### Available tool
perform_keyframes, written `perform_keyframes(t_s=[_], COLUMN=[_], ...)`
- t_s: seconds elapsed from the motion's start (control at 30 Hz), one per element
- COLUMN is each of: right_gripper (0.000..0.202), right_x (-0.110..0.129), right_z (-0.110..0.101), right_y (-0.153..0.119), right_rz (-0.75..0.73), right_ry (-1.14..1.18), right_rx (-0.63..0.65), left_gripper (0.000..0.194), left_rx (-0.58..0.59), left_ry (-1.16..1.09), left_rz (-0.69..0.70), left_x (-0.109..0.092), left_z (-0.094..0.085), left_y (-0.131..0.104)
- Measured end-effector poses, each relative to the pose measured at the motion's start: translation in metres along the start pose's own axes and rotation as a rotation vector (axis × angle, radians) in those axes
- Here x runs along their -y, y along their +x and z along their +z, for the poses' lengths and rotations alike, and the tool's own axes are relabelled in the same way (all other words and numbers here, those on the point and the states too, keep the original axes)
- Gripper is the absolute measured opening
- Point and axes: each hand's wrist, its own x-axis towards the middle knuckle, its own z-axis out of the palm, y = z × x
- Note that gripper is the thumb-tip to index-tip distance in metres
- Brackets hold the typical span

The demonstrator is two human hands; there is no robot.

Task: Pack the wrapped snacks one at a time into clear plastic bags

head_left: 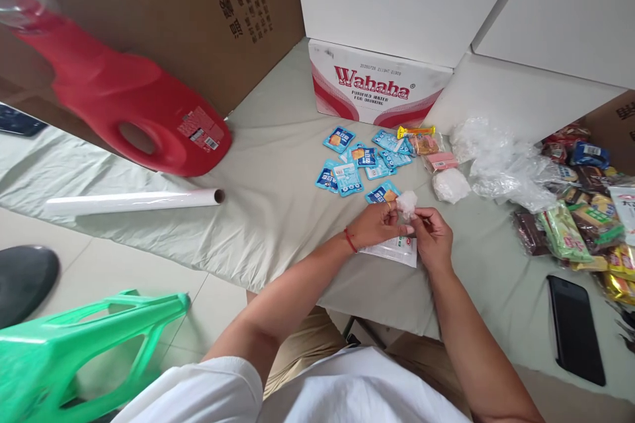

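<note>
Both hands meet over the cloth-covered table, pinching a small piece of crumpled clear plastic (407,202) between them. My left hand (376,223), with a red string at the wrist, has its fingers closed at the plastic's left side. At the lower right edge of it, my right hand (434,235) pinches with thumb and fingertips. Beneath the hands lies a flat white packet (399,252) with green print, partly covered by them. Just beyond is a blue snack packet (381,192), one of several blue packets (348,178) spread loosely on the cloth.
Behind stands a Wahaha water carton (377,89). Clear plastic bags (516,168) and wrapped snacks (565,231) are heaped at right, near a black phone (576,329). At left are a red jug (143,106), a white roll (133,202) and a green stool (99,337).
</note>
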Motion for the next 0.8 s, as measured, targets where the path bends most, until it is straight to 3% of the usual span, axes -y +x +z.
perform_keyframes(t_s=[0.13, 0.27, 0.43, 0.53, 0.67, 0.8], right_gripper=[0.011, 0.010, 0.016, 0.022, 0.035, 0.062], right_x=[0.004, 0.007, 0.011, 0.010, 0.008, 0.009], right_z=[-0.002, -0.003, -0.016, -0.021, -0.020, -0.024], right_y=[0.000, 0.005, 0.013, 0.016, 0.018, 0.019], right_rz=[-0.073, 0.050, 0.349, 0.459, 0.412, 0.323], right_ry=[0.006, 0.304, 0.650, 0.707, 0.634, 0.557], right_rx=[0.011, -0.050, -0.046, -0.037, -0.072, -0.074], left_gripper=[0.042, 0.033, 0.043, 0.051, 0.052, 0.049], left_rx=[-0.164, -0.184, -0.172, -0.225, -0.271, -0.155], left_ry=[0.145, -0.085, -0.518, -0.592, -0.544, -0.435], left_rz=[0.123, 0.185, 0.012, -0.076, -0.022, -0.033], left_x=[0.003, 0.005, 0.000, -0.001, -0.002, -0.004], left_z=[-0.004, -0.011, -0.017, -0.018, -0.016, -0.017], left_y=[0.002, 0.008, 0.009, 0.009, 0.011, 0.008])
